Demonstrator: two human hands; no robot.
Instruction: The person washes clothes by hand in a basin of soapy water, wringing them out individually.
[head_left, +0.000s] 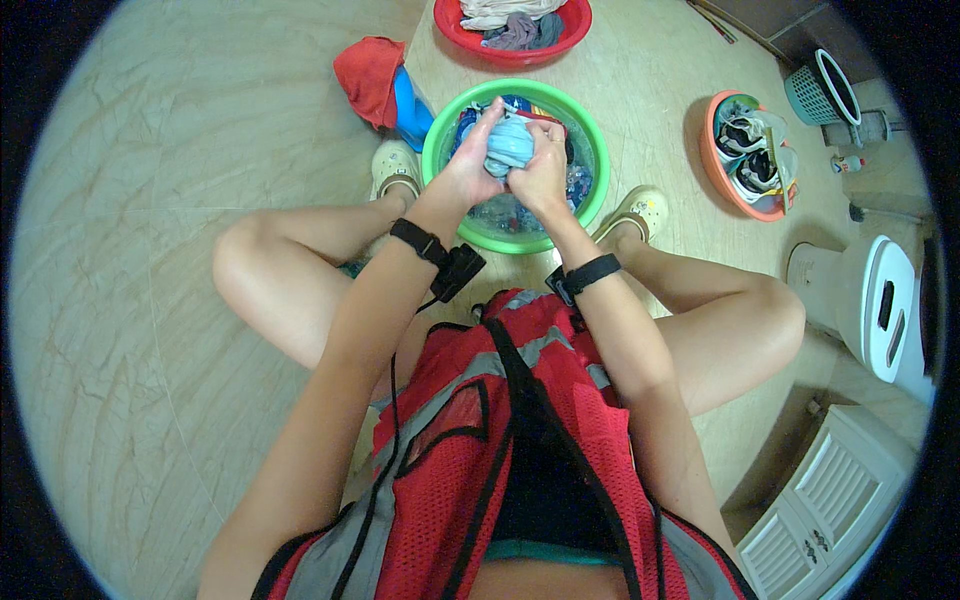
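A bunched, wet-looking light blue cloth (510, 144) is held between my two hands over a green plastic basin (598, 202). My left hand (472, 163) presses against its left side, with the fingers pointing away from me. On the other side, the curled fingers of my right hand (541, 166) grip it. Below the hands, the basin holds water and patterned clothes (577, 184), some dark blue. My hands hide part of that laundry.
Beyond the green basin stands a red basin (517, 57) of clothes. Red and blue cloth (371, 79) hangs over something at the left. Rightward are an orange basin (724, 184) with shoes, a teal basket (814, 94), a toilet (862, 300) and a white louvred cabinet (832, 487).
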